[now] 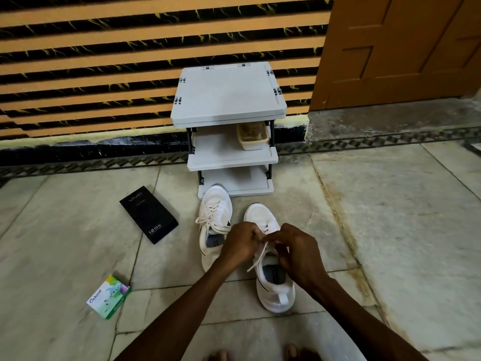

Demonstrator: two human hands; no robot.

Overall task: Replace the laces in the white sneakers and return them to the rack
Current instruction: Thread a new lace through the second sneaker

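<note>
Two white sneakers stand on the floor in front of a grey three-tier rack (229,100). The left sneaker (214,220) is laced, its lace ends tied and loose at the side. Over the tongue of the right sneaker (273,290) both my hands work the white lace (257,259). My left hand (240,243) pinches the lace near the top eyelets. My right hand (296,254) has curled fingers pinching the other part of the lace. One lace end hangs down to the left of the shoe opening. The eyelets under my hands are hidden.
A black phone box (149,214) lies on the tiled floor left of the sneakers, and a small green and white box (108,297) nearer me. A beige tray (252,136) sits on the rack's middle shelf. A striped wall and a brown door (400,48) stand behind.
</note>
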